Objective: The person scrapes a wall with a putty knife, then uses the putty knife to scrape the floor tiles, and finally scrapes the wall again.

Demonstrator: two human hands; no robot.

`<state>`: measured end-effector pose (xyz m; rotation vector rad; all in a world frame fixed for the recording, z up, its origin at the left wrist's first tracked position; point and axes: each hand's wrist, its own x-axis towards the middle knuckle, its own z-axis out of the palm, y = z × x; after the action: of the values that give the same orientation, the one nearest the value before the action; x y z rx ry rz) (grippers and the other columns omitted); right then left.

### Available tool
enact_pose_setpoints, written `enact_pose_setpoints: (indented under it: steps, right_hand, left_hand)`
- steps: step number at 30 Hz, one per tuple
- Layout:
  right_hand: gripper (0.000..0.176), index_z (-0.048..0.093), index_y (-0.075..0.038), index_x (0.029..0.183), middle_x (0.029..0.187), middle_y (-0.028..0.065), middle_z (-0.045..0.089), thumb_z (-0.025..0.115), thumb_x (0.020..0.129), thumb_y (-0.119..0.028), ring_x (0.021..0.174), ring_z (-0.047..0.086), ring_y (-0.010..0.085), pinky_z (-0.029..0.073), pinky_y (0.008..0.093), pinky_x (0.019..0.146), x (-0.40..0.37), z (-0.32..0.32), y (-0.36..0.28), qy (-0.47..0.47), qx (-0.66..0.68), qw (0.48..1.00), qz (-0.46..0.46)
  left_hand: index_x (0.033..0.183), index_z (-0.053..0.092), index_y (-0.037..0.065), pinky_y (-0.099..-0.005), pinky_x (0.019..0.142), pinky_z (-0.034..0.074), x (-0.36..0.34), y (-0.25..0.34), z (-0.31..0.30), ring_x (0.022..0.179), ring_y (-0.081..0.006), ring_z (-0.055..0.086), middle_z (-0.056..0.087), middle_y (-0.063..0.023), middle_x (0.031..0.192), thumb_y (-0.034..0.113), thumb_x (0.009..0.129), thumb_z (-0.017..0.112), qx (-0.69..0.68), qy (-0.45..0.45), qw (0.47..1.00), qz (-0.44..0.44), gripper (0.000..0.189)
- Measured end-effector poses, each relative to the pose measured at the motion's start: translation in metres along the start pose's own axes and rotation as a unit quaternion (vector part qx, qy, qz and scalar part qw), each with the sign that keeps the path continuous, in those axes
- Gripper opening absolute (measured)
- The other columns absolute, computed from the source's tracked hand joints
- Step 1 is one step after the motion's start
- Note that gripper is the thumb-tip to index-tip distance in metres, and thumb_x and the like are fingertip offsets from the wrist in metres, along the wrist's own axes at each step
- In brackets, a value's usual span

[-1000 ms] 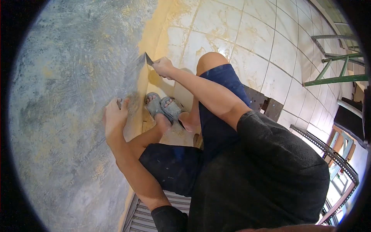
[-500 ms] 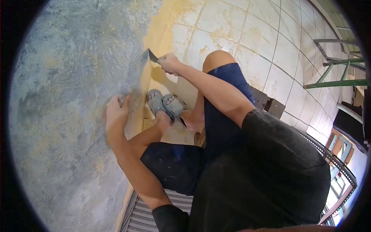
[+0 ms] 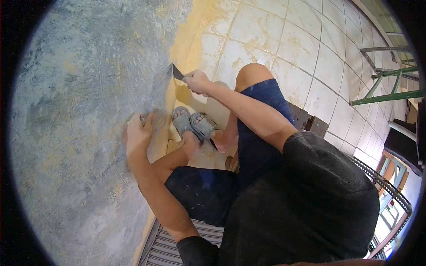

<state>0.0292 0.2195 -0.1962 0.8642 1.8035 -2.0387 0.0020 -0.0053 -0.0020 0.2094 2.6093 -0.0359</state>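
Blue-grey, mottled with dusty yellow, the rough surface (image 3: 84,115) fills the left of the frame, and I am watching its edge most closely. A tan band (image 3: 185,41) runs down that edge from the top centre, and the dark, pointed blade (image 3: 177,72) that I have at work sits just above the middle of the frame, its tip at the line where grey and tan meet.

The right hand (image 3: 198,82) is clenched around the tool's handle end, which I cannot make out inside the fist. The left hand (image 3: 138,131), left of centre, lies against the grey surface with its thumb apart; whether it grips anything, I cannot tell.

To work this line well, I would hold the blade at a shallow, steady angle and draw it in short, light strokes along the edge — too steep, and the corner could gouge the tan. I would use the left hand to steady the body, clear of the blade's path.

The blade looks thin and flat, narrowing to a sharp corner. The coating beside it is streaked and uneven on the grey side — smoother and paler on the tan, with similar smears on the white tiles (image 3: 295,57) at upper right.
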Motion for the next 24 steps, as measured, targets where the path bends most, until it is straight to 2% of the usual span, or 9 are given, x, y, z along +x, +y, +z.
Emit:
enact_pose_setpoints:
  steps: [3, 8, 12, 15, 17, 18, 19, 21, 24]
  right_hand:
    - [0.028, 0.076, -0.003, 0.089, 0.061, 0.0106, 0.062, 0.054, 0.086, -0.020, 0.046, 0.057, 0.0195, 0.045, 0.0354, 0.044, 0.032, -0.014, 0.001, 0.028, -0.047, 0.996, 0.068]
    - [0.029, 0.075, -0.001, 0.093, 0.066, 0.0157, 0.066, 0.054, 0.087, -0.019, 0.049, 0.061, 0.0234, 0.051, 0.0380, 0.048, 0.007, 0.006, 0.004, 0.019, -0.033, 0.999, -0.012]
    - [0.032, 0.076, -0.001, 0.095, 0.071, 0.0180, 0.069, 0.053, 0.087, -0.022, 0.053, 0.064, 0.0252, 0.052, 0.0373, 0.052, 0.016, -0.007, -0.001, 0.006, -0.085, 0.996, 0.034]
    - [0.033, 0.076, -0.002, 0.091, 0.072, 0.0185, 0.069, 0.053, 0.087, -0.025, 0.055, 0.065, 0.0257, 0.052, 0.0378, 0.052, -0.005, 0.002, -0.014, 0.036, -0.055, 0.998, 0.007]
    - [0.032, 0.076, -0.002, 0.089, 0.071, 0.0177, 0.068, 0.053, 0.087, -0.025, 0.056, 0.065, 0.0243, 0.051, 0.0376, 0.051, -0.031, 0.011, -0.011, 0.024, -0.066, 0.994, -0.084]
    - [0.031, 0.076, -0.001, 0.090, 0.073, 0.0206, 0.069, 0.054, 0.087, -0.023, 0.062, 0.068, 0.0277, 0.055, 0.0397, 0.060, -0.037, 0.017, -0.007, 0.066, -0.065, 0.985, -0.146]
    - [0.031, 0.076, -0.001, 0.090, 0.073, 0.0206, 0.069, 0.054, 0.087, -0.023, 0.062, 0.068, 0.0277, 0.055, 0.0397, 0.060, -0.032, 0.012, -0.009, 0.065, -0.066, 0.985, -0.143]
    - [0.031, 0.076, -0.002, 0.094, 0.077, 0.0252, 0.069, 0.056, 0.086, -0.024, 0.075, 0.071, 0.0345, 0.055, 0.0422, 0.075, -0.020, -0.001, -0.013, 0.000, -0.037, 0.999, 0.016]
    - [0.031, 0.076, -0.001, 0.091, 0.074, 0.0242, 0.068, 0.056, 0.086, -0.024, 0.069, 0.070, 0.0329, 0.056, 0.0417, 0.071, -0.023, 0.004, -0.018, 0.030, -0.016, 0.999, -0.002]
  left_hand:
    - [0.118, 0.067, 0.006, -0.0454, 0.092, 0.049, -0.003, -0.003, 0.006, 0.108, -0.0382, 0.063, 0.070, -0.0188, 0.109, 0.049, 0.095, 0.061, -0.013, 0.009, 1.000, 0.013, 0.049]
    - [0.114, 0.068, 0.007, -0.0478, 0.086, 0.050, -0.001, -0.008, 0.013, 0.103, -0.0409, 0.064, 0.069, -0.0203, 0.105, 0.048, 0.095, 0.061, -0.003, 0.084, 0.995, 0.046, 0.046]
    - [0.115, 0.068, 0.008, -0.0472, 0.088, 0.050, -0.003, 0.004, 0.001, 0.106, -0.0400, 0.064, 0.070, -0.0193, 0.106, 0.049, 0.096, 0.060, 0.000, 0.018, 1.000, 0.023, 0.046]
    - [0.115, 0.067, 0.008, -0.0470, 0.089, 0.050, -0.001, 0.006, -0.002, 0.106, -0.0390, 0.064, 0.070, -0.0196, 0.106, 0.049, 0.096, 0.060, -0.036, 0.012, 0.999, 0.004, 0.046]
    - [0.113, 0.068, 0.005, -0.0476, 0.087, 0.050, 0.004, -0.001, 0.006, 0.104, -0.0385, 0.065, 0.070, -0.0201, 0.105, 0.047, 0.096, 0.060, 0.009, 0.043, 0.999, 0.032, 0.046]
    - [0.113, 0.068, 0.005, -0.0476, 0.087, 0.050, 0.006, -0.001, 0.005, 0.104, -0.0385, 0.065, 0.070, -0.0201, 0.105, 0.047, 0.096, 0.060, 0.008, 0.042, 0.999, 0.032, 0.046]
    - [0.113, 0.068, 0.005, -0.0477, 0.086, 0.050, 0.008, 0.000, 0.004, 0.103, -0.0386, 0.065, 0.070, -0.0200, 0.104, 0.048, 0.095, 0.060, 0.004, 0.038, 0.999, 0.031, 0.047]
    - [0.112, 0.068, 0.004, -0.0478, 0.086, 0.050, 0.003, 0.004, 0.003, 0.103, -0.0388, 0.065, 0.070, -0.0199, 0.104, 0.048, 0.095, 0.060, 0.001, 0.027, 0.999, 0.028, 0.047]
    - [0.114, 0.068, 0.005, -0.0465, 0.089, 0.050, 0.000, 0.017, -0.002, 0.105, -0.0386, 0.065, 0.071, -0.0185, 0.105, 0.048, 0.096, 0.060, -0.005, 0.021, 1.000, 0.023, 0.048]
